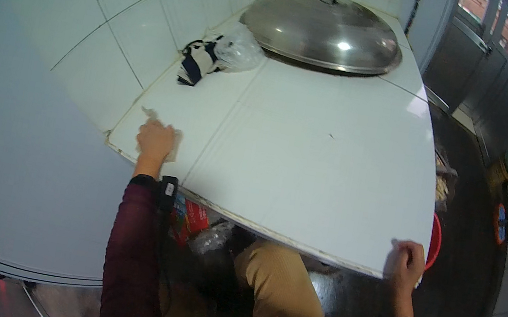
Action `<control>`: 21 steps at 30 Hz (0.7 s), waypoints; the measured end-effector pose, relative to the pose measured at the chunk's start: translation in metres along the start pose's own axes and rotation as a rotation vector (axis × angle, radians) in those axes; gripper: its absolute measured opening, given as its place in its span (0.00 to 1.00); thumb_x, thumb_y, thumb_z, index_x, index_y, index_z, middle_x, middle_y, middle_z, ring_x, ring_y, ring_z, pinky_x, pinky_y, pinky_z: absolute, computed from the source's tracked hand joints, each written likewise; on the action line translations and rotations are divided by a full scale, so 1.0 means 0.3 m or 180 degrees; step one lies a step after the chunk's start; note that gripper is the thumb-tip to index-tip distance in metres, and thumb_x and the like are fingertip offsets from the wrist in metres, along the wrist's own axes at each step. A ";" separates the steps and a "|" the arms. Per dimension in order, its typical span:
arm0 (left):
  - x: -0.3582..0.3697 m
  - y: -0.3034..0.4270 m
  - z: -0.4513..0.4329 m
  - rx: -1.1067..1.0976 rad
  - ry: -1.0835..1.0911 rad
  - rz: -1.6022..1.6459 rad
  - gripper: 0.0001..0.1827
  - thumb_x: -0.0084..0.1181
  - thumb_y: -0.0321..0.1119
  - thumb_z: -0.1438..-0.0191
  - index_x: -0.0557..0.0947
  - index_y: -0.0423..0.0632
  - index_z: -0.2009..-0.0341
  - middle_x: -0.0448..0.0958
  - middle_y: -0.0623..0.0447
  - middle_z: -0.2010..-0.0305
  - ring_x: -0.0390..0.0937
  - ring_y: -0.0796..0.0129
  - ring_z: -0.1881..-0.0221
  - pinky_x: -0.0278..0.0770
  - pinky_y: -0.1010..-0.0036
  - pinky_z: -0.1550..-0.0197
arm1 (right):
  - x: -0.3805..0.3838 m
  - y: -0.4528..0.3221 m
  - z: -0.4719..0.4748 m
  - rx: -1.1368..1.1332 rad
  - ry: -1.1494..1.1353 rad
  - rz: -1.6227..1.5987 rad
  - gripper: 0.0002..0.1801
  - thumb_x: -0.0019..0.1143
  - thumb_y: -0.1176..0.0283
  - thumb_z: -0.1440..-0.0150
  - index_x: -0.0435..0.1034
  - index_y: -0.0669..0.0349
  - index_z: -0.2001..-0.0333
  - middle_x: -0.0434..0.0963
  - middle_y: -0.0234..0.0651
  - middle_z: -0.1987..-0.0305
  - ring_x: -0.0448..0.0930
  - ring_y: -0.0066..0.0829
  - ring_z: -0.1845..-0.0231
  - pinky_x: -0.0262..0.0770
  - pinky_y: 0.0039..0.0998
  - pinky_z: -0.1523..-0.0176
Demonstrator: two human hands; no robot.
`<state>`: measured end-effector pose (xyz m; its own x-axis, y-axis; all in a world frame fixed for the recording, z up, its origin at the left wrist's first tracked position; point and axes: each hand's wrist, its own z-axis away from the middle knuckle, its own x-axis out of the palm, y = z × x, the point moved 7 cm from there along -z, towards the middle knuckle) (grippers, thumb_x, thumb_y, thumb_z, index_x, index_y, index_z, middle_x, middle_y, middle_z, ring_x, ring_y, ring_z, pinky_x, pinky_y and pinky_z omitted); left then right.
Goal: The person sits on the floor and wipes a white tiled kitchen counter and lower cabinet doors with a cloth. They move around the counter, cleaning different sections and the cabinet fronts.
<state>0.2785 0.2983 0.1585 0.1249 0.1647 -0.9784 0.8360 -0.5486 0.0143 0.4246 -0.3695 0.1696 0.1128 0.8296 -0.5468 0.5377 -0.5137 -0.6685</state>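
Observation:
My left hand (pixel 155 141) presses a thin beige cloth or tissue (pixel 175 149) onto the white tiled counter (pixel 313 168), near its left front corner. Bits of the cloth stick out beyond the fingers and beside the wrist. At the right front corner of the counter is my right hand (pixel 407 265), its fingers curled in and nothing visible in them. A small dark speck (pixel 332 136) lies on the tiles between the hands, farther back.
A large domed metal lid (pixel 326 29) covers the counter's far part. Beside it are a clear plastic bag (pixel 242 50) and a dark-and-white striped cloth (pixel 197 63) near the tiled wall (pixel 120 25). A red basin (pixel 434 241) stands right of the counter, below its edge.

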 end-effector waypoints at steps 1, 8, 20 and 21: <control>-0.002 0.099 0.052 0.0312 0.0074 -0.0017 0.28 0.46 0.49 0.43 0.78 0.35 0.52 0.70 0.40 0.44 0.67 0.45 0.44 0.66 0.52 0.45 | 0.000 -0.008 -0.001 -0.0035 -0.0011 -0.0070 0.06 0.46 0.86 0.47 0.71 0.68 0.68 0.74 0.38 0.68 0.76 0.29 0.66 0.72 0.25 0.60; -0.104 0.869 0.589 0.2472 0.0243 0.0832 0.22 0.52 0.43 0.46 0.78 0.36 0.57 0.70 0.43 0.49 0.68 0.50 0.48 0.68 0.55 0.50 | -0.001 -0.002 0.001 -0.0019 0.0043 -0.0049 0.06 0.51 0.82 0.46 0.73 0.63 0.66 0.77 0.35 0.67 0.78 0.25 0.67 0.73 0.23 0.62; -0.194 0.980 0.691 0.1835 -0.0282 0.3904 0.26 0.50 0.42 0.40 0.71 0.39 0.42 0.67 0.37 0.37 0.62 0.47 0.35 0.57 0.62 0.33 | 0.048 -0.125 -0.063 -0.0497 -0.0434 0.0010 0.28 0.55 0.68 0.43 0.60 0.61 0.39 0.62 0.49 0.37 0.61 0.47 0.33 0.60 0.42 0.34; -0.136 0.902 0.643 0.1405 -0.0372 0.3840 0.25 0.50 0.40 0.40 0.71 0.39 0.42 0.67 0.37 0.38 0.61 0.47 0.35 0.56 0.62 0.33 | 0.093 -0.179 -0.066 -0.0741 -0.0547 0.0368 0.31 0.57 0.64 0.45 0.60 0.61 0.39 0.59 0.51 0.34 0.60 0.51 0.33 0.60 0.46 0.34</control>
<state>0.3965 -0.0151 0.1625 0.6075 -0.6821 -0.4071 -0.0213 -0.5263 0.8500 0.4154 -0.3143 0.2003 0.0521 0.7093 -0.7030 0.7087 -0.5223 -0.4744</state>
